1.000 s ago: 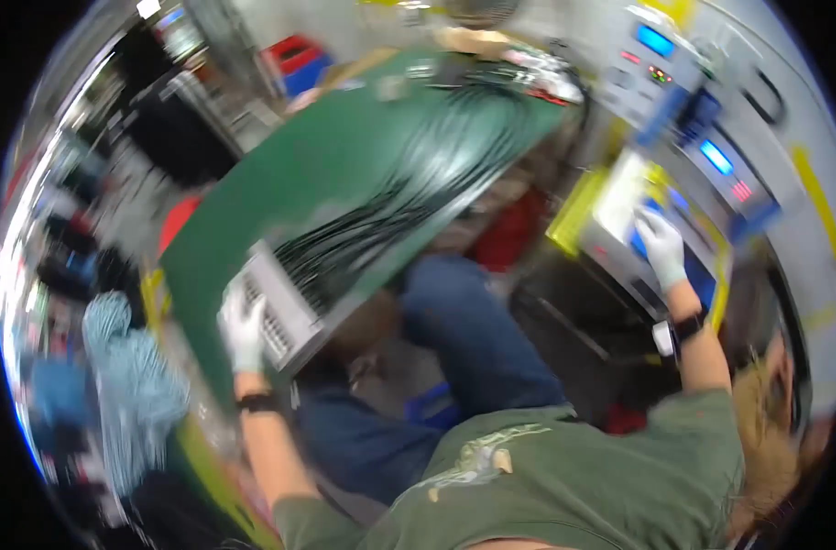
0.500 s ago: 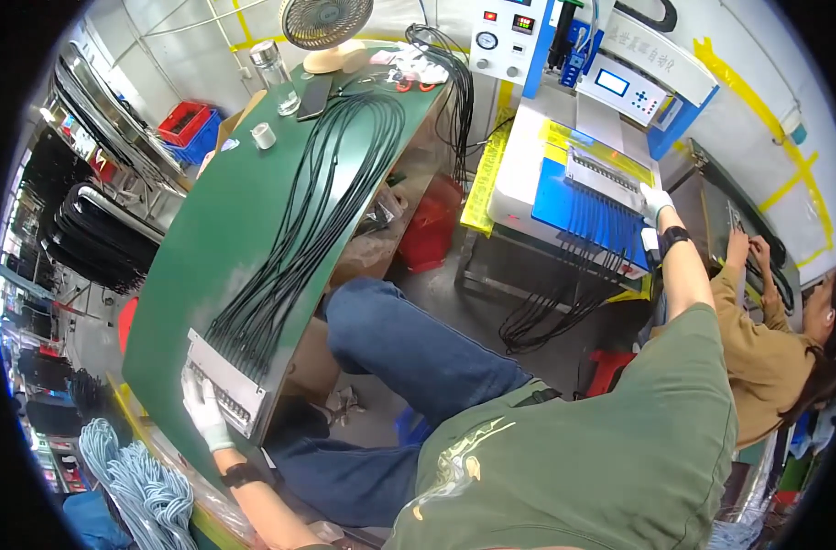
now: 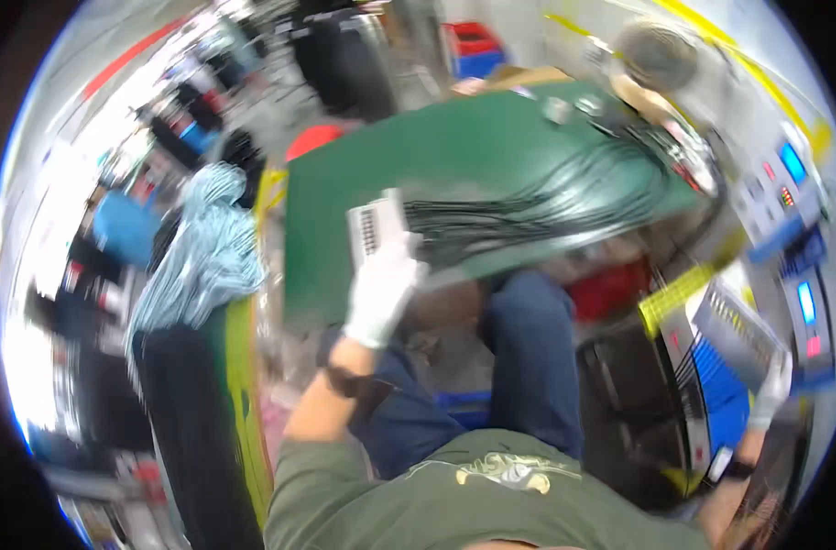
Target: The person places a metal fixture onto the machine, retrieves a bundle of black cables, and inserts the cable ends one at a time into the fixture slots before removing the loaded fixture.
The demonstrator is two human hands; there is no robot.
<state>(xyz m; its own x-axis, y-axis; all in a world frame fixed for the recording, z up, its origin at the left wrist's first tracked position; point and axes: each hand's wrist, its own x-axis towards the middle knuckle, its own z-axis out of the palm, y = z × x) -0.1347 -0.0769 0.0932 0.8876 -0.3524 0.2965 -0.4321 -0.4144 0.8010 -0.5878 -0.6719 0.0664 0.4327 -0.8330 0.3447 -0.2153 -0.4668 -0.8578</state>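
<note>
A: Where are the things being handled?
B: One long, flat, pale-grey holder with a row of dark slots (image 3: pixel 366 234) is at the left end of the green, smooth-topped worktop (image 3: pixel 436 137). Thin black cables (image 3: pixel 519 218) run rightward from it. A second grey, flat, slotted holder (image 3: pixel 740 321) is tilted over a flat blue pad (image 3: pixel 725 383) on the right; whether they touch, I cannot tell.

A: And each grip?
B: The white-gloved left hand (image 3: pixel 381 291) is against the near end of the first holder, but blur hides whether its fingers wrap it. The white-gloved right hand (image 3: pixel 773 390) seems to have its grip closed on the end of the second.

A: Which step is that?
B: I'd judge it to be handling the two cabled holders, one per hand. The next move calls for steadying the right one so its cables don't snag, and a sure hold on the left before any lift.

A: What's further out?
B: A pale machine with a lit blue screen (image 3: pixel 806 302) beside the pad, a round-headed fan (image 3: pixel 658 55) at the worktop's far end, and bundled light-blue cord (image 3: pixel 212 247) on the left.
</note>
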